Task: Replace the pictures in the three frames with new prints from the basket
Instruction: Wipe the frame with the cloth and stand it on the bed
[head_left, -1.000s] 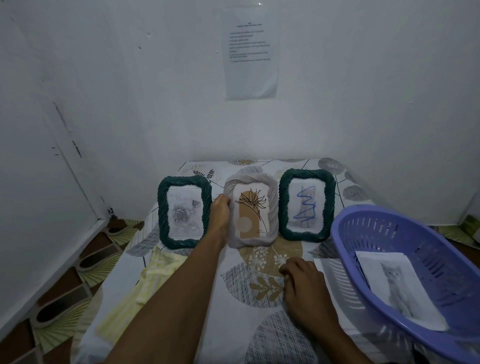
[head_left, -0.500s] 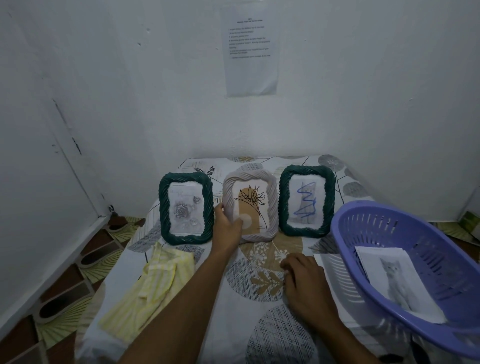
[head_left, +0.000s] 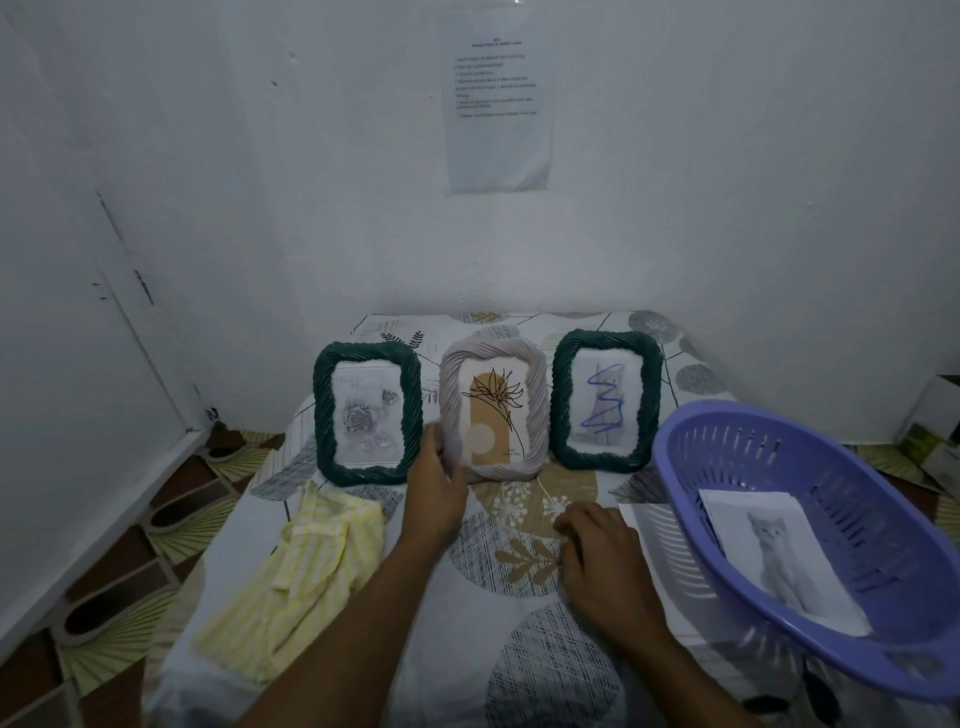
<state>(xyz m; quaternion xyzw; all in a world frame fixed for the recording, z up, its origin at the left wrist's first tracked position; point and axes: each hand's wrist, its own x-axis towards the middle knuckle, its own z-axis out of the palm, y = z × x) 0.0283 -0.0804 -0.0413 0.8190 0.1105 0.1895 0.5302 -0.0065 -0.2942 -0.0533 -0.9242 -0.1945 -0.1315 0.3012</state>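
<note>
White walls enclose a patterned table (head_left: 467, 623). Upright in a row stand the left green frame (head_left: 366, 415), pale frame (head_left: 498, 415) and right green frame (head_left: 605, 400). The left hand (head_left: 436, 493) grips the pale frame's lower left edge. The right hand (head_left: 608, 561) rests on the table, loosely curled, holding nothing. The basket (head_left: 831, 493), at right, contains a cat print (head_left: 779, 551).

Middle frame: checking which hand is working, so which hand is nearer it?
Left. The left hand holds the middle frame at its lower left edge; the right hand rests on the tablecloth in front of it, apart.
</note>
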